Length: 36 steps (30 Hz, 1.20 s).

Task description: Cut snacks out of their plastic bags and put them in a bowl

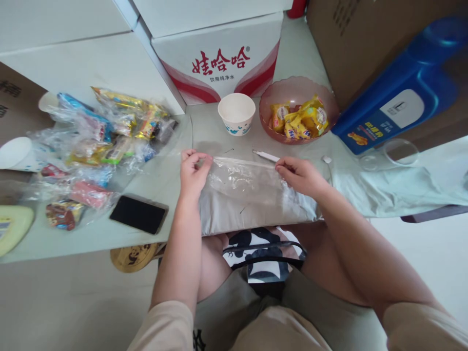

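A clear plastic zip bag [248,187] lies flat on the pale table [161,170] right in front of me. My left hand [194,171] pinches the bag's top left corner, fingers closed on its edge. My right hand [300,174] pinches the top edge at the right end. The bag's mouth is stretched taut between the two hands. Beyond it stand a white paper cup [237,113] and a pink translucent bowl [299,108] holding several yellow wrapped snacks [300,120].
A pile of wrapped snacks in clear bags [106,136] covers the table's left side, with a black phone [139,213] near the front edge. A blue jug [405,92], a glass lid [397,152] and cardboard boxes [226,58] stand behind. A white pen-like stick [266,155] lies by my right hand.
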{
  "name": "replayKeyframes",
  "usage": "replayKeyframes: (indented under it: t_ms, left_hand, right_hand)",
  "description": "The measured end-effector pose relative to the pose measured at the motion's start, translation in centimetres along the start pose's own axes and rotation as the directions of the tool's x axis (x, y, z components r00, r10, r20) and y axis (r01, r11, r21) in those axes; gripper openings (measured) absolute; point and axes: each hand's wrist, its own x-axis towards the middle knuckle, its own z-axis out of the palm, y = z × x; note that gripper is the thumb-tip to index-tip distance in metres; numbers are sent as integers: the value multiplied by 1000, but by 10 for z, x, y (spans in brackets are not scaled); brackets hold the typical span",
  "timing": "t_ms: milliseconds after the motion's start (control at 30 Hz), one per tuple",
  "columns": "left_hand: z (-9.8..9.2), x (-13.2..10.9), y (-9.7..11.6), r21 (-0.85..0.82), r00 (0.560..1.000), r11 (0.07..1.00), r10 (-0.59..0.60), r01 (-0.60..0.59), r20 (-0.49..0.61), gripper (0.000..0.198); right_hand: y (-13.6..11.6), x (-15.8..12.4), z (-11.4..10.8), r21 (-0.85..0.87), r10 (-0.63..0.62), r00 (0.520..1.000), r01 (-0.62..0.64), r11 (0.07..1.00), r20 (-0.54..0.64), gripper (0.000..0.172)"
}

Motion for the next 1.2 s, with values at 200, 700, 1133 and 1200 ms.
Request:
replayKeyframes:
  t_ms: [200, 700, 1133, 1200]
  left_hand:
    - [-1, -4, 13, -263, 958, 941, -146, 212, 247, 19]
    - [21, -18, 34, 117, 560, 874, -399, 472, 726, 24]
    - [12, -11, 21, -510, 822, 677, -263, 531, 506, 43]
    - [8, -10, 21, -583, 846, 629, -263, 515, 464, 45]
  right_hand:
    - [-4, -9, -15, 352, 40, 823, -286, 891, 567, 36]
    - [-27, -4, 64, 297, 13, 779, -254, 920, 627, 17]
    - [-32, 0, 57, 524, 28, 943, -209, 826, 332, 18]
    - [-32, 0, 57, 551, 32, 955, -198, 811, 296, 18]
